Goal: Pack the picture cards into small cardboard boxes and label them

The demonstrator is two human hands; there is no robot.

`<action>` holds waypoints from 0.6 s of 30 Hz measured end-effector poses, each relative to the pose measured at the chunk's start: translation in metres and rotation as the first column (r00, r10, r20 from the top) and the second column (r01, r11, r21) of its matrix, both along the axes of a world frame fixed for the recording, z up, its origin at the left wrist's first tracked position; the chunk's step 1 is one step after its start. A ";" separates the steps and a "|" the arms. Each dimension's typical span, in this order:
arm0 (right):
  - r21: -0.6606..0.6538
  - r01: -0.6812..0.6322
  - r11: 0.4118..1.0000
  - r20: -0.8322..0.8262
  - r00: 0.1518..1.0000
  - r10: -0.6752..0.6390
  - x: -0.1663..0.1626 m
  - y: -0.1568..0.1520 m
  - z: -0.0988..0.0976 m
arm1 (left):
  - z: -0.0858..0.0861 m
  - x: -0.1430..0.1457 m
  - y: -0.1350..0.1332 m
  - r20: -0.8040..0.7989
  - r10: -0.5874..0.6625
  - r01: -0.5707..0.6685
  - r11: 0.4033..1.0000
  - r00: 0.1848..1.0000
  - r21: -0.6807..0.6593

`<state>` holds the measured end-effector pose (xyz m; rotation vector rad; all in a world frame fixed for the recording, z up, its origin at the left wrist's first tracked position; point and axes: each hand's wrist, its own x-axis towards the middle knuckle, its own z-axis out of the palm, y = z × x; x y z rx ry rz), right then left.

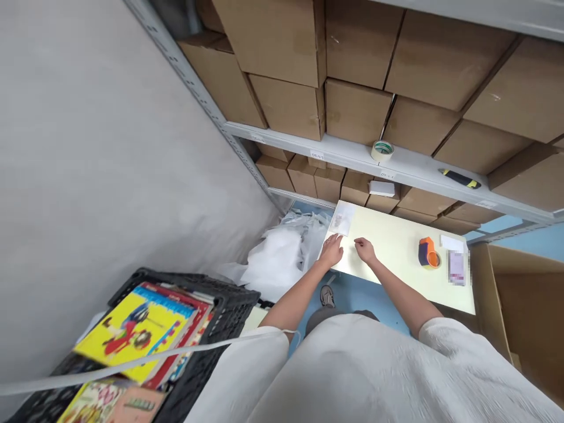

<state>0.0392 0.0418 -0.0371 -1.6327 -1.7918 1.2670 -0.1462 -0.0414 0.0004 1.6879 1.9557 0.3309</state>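
Note:
At the left end of the cream table (396,241) lies a pale, flat packet (342,220) with a faint print; it looks like thin plastic or paper. My left hand (332,250) rests by the packet's near edge, fingers stretched out flat and the tips touching or almost touching it. Just to the right, my right hand (365,251) is closed above the tabletop, thumb and fingers pressed together. Whatever those fingers may hold is too small to make out. Farther right on the table stands an orange and purple tape dispenser (427,254).
Beside the dispenser lie a white slip (452,243) and a blurred-out label (457,267). A shelf of cardboard boxes (356,108) rises behind, with a tape roll (382,151) and a utility knife (460,178). White plastic scraps (275,255), a book crate (233,305) and an open carton (524,305) flank me.

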 end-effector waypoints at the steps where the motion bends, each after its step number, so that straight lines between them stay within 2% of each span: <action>1: 0.014 -0.037 0.999 -0.003 0.999 0.037 0.003 -0.006 0.003 | 0.004 0.006 -0.010 -0.010 0.024 -0.023 1.000 1.000 0.008; 6: 0.106 -0.189 0.976 -0.013 0.981 0.191 0.024 -0.038 0.016 | 0.023 0.041 -0.064 -0.046 0.135 -0.133 0.991 0.990 0.032; 11: 0.159 -0.333 0.930 0.005 0.942 0.336 0.035 -0.081 0.031 | 0.038 0.071 -0.125 -0.051 0.220 -0.216 0.974 0.974 0.072; 14: 0.171 -0.432 0.885 0.018 0.900 0.436 0.026 -0.109 0.044 | 0.047 0.077 -0.163 -0.051 0.293 -0.287 0.953 0.955 0.099; 18: 0.218 -0.573 0.790 0.009 0.810 0.586 -0.006 -0.146 0.066 | 0.065 0.066 -0.220 -0.067 0.445 -0.432 0.890 0.893 0.149</action>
